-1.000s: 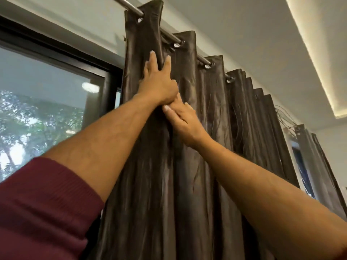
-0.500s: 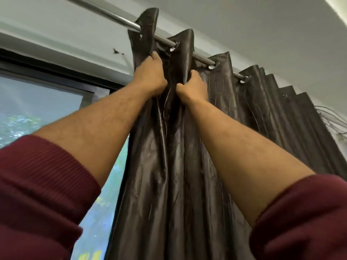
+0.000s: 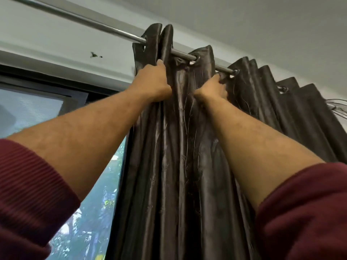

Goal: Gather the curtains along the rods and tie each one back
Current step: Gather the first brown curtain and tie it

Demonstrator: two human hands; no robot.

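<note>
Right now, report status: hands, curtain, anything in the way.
Left hand grips curtain folds below rod. Right hand pinches next fold. Partly gathered, not tied. Nothing seen blocking.

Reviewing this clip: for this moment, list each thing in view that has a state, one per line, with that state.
curtain: hanging from the rod, partly gathered into folds, not tied back
rod: bare on the left, threaded through the curtain's rings to the right
left hand: gripping the bunched leading folds just below the rod
right hand: gripping a fold further right
window: partly uncovered
</note>
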